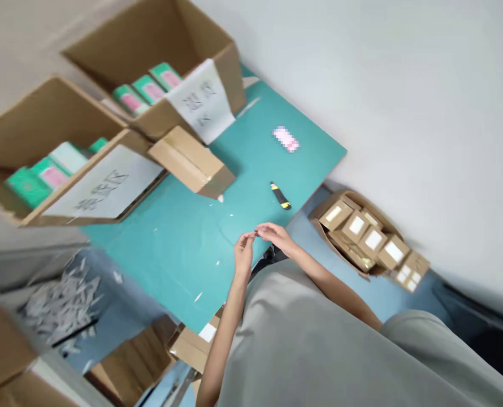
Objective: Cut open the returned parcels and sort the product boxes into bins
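Left hand [243, 251] and right hand [276, 235]: fingertips nearly meeting by the bench [183, 249] edge. Grip narrow; cannot tell if anything small is pinched. Nearest item: cutter [281, 196], flat on bench, beyond the hands. Judged light, stiff, not fragile; hold by black middle. Blade not discernible.

1. Bright, diffuse light; the wall [404, 85] looks pale, nearly washed out.
2. A soft shadow lies beside the carton [187, 161] on the tabletop [179, 254].
3. The signs [94, 189] and scraps [65, 299] at left are blurred.
4. Coarse pixels hide one small item [285, 139].
5. Wide-angle stretching distorts the outer edges.
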`<state>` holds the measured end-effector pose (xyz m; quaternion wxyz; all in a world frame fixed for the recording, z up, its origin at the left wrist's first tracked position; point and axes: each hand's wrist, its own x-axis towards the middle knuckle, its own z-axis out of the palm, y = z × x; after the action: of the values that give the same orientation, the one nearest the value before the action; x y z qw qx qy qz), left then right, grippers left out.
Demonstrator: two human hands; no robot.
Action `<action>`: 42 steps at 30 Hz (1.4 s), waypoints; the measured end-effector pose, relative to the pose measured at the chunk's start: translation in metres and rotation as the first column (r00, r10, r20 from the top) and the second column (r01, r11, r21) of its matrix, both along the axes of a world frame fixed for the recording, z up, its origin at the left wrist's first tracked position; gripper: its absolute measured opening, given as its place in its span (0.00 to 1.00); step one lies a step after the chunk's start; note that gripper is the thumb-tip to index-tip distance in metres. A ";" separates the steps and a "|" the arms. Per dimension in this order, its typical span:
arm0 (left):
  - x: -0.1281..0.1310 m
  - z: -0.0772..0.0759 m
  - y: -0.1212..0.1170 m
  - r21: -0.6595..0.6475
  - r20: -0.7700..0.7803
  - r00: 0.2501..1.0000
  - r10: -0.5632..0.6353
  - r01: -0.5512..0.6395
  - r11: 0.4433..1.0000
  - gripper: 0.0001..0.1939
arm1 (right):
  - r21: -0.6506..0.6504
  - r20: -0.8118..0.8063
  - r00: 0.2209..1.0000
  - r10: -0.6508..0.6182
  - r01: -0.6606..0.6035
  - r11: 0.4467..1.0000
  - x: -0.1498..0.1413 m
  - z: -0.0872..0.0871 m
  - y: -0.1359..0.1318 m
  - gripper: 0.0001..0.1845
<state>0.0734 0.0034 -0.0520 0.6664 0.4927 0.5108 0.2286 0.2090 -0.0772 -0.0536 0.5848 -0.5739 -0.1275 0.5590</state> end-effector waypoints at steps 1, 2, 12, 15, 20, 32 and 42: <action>0.005 0.000 -0.001 -0.001 0.014 0.999 -0.039 0.039 0.999 0.14 | 0.002 0.012 0.999 -0.046 0.046 0.999 0.000 0.000 -0.008 0.27; 0.012 0.000 -0.005 -0.006 0.031 0.996 -0.086 0.086 0.996 0.14 | -0.001 0.032 0.995 -0.097 0.097 0.995 0.001 0.000 -0.018 0.26; 0.073 -0.011 -0.158 -0.131 0.153 0.643 -0.750 0.766 0.630 0.10 | -0.106 0.273 0.671 -0.689 0.733 0.672 -0.044 0.016 -0.216 0.26; 0.076 -0.006 -0.209 -0.136 0.175 0.475 -0.862 0.879 0.457 0.11 | -0.111 0.294 0.519 -0.802 0.853 0.511 -0.066 0.022 -0.266 0.26; 0.080 0.002 -0.260 -0.081 0.140 0.320 -0.937 0.947 0.311 0.14 | -0.087 0.261 0.396 -0.880 0.918 0.388 -0.082 0.018 -0.316 0.28; 0.140 -0.014 -0.486 -0.038 0.097 0.121 -0.988 0.992 0.118 0.17 | -0.060 0.189 0.203 -0.961 0.979 0.195 -0.045 -0.010 -0.527 0.30; 0.178 -0.027 -0.611 -0.112 0.028 -0.073 -0.997 0.991 -0.076 0.15 | -0.107 0.188 0.145 -0.971 0.986 0.126 -0.010 -0.033 -0.641 0.28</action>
<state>0.2510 -0.6071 -0.0795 0.6277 0.6831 0.0186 -0.3728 0.1991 -0.7182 -0.0868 0.7398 -0.5936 0.3154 0.0297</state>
